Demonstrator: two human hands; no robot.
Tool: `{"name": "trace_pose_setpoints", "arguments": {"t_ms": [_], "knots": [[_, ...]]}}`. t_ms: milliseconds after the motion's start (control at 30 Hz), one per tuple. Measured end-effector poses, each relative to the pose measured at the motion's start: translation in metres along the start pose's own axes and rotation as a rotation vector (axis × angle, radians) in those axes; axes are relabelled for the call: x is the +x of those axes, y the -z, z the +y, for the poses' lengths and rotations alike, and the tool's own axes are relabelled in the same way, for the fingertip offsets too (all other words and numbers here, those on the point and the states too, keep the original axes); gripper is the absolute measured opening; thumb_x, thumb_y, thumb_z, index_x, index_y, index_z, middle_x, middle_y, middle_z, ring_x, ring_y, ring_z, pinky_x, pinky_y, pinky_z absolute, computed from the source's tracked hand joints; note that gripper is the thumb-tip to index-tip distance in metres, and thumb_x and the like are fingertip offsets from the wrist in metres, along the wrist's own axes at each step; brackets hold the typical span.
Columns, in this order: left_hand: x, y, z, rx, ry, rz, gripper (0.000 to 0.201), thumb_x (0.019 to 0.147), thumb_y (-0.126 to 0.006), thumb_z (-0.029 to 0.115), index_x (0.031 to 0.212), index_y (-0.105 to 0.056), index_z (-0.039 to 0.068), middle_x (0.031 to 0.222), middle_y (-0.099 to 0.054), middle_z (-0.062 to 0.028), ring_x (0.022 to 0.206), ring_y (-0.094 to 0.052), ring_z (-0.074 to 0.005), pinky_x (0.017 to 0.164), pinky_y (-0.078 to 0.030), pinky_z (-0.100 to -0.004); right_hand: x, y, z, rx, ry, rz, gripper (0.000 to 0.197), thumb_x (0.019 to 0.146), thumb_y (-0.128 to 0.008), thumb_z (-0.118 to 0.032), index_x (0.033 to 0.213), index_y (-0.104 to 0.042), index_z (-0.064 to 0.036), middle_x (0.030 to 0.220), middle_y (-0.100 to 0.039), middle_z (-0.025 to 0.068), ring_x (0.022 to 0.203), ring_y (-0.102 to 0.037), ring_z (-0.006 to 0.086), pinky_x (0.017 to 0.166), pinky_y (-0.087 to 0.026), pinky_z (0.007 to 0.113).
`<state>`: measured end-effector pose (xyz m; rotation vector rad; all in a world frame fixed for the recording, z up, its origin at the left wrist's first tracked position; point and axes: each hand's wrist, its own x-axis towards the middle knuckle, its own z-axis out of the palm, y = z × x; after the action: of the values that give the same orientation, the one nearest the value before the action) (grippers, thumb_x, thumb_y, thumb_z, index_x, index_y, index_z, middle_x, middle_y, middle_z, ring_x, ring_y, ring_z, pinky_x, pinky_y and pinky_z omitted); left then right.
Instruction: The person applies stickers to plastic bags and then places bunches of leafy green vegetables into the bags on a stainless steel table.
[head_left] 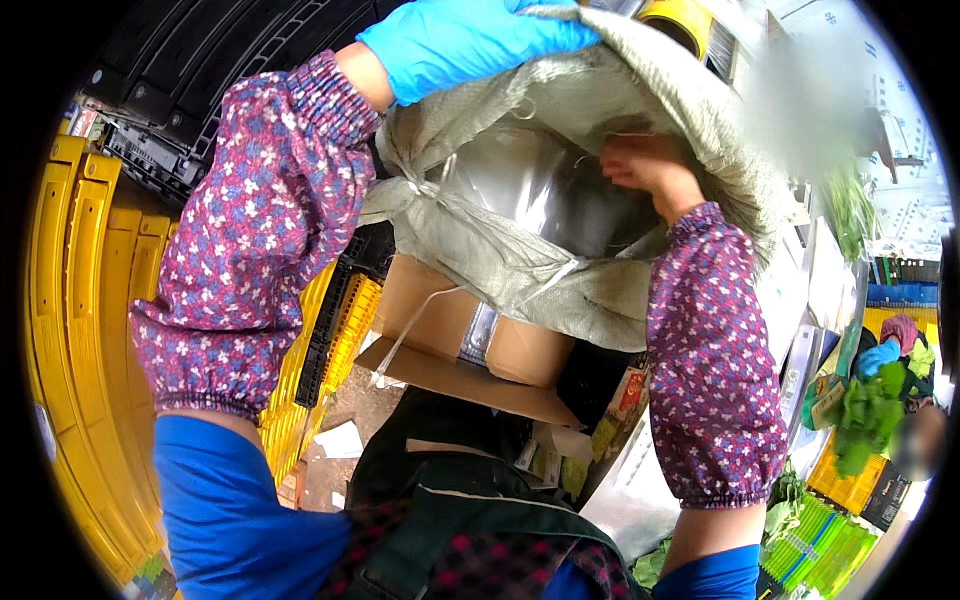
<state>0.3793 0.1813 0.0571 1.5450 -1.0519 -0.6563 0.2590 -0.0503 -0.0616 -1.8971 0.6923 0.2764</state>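
Note:
A pale grey-green woven sack (690, 90) is held up with its mouth spread toward me. My left hand (470, 45), in a blue glove, is closed on the far rim of the sack. Inside the mouth, at the right, is my bare right hand (650, 168), its fingers curled; whatever they hold, if anything, is hidden. Shiny clear plastic film (525, 185) lies inside the sack beside the right hand. At the left, part of the sack's edge is gathered in a knot (422, 187). Beneath the sack stands an open cardboard box (525, 350).
Yellow crates (100, 330) are stacked at the left, with black crates (190, 60) behind. At the right, another person (905, 340) with a blue glove is near leafy greens (868, 420). A bright green crate (820, 545) stands at lower right. White paper (340, 441) lies on the floor.

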Motion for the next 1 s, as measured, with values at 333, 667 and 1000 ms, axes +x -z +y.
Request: {"name": "trace_pose_setpoints", "arguments": {"t_ms": [333, 667, 1000], "knots": [[0.018, -0.021, 0.016, -0.072, -0.088, 0.012, 0.025, 0.092, -0.057, 0.021, 0.084, -0.066, 0.0, 0.069, -0.054, 0.0068, 0.063, -0.043, -0.0018, 0.055, -0.038, -0.0186, 0.078, -0.106, 0.135, -0.24, -0.013, 0.182, 0.017, 0.073, -0.067, -0.009, 0.087, -0.065, -0.0001, 0.076, -0.065, 0.0109, 0.066, -0.064, 0.0223, 0.058, -0.052, 0.034], [0.012, -0.027, 0.03, 0.018, -0.031, 0.136, 0.024, 0.091, -0.057, 0.021, 0.08, -0.065, 0.001, 0.063, -0.048, 0.0072, 0.059, -0.039, -0.0019, 0.052, -0.035, -0.0183, 0.054, -0.162, 0.094, -0.495, -0.085, 0.574, 0.065, 0.064, -0.075, -0.022, 0.12, -0.047, -0.0037, 0.117, -0.047, 0.0205, 0.108, -0.046, 0.0375, 0.091, -0.043, 0.042], [0.01, -0.024, 0.028, -0.063, -0.043, 0.101, 0.022, 0.091, -0.057, 0.019, 0.083, -0.065, 0.0, 0.067, -0.05, 0.0067, 0.062, -0.041, -0.0017, 0.054, -0.036, -0.0173, 0.062, -0.175, 0.111, -0.538, 0.139, 0.653, 0.062, 0.062, -0.074, -0.02, 0.116, -0.049, 0.0008, 0.111, -0.053, 0.0214, 0.097, -0.054, 0.0376, 0.083, -0.046, 0.043]]}}
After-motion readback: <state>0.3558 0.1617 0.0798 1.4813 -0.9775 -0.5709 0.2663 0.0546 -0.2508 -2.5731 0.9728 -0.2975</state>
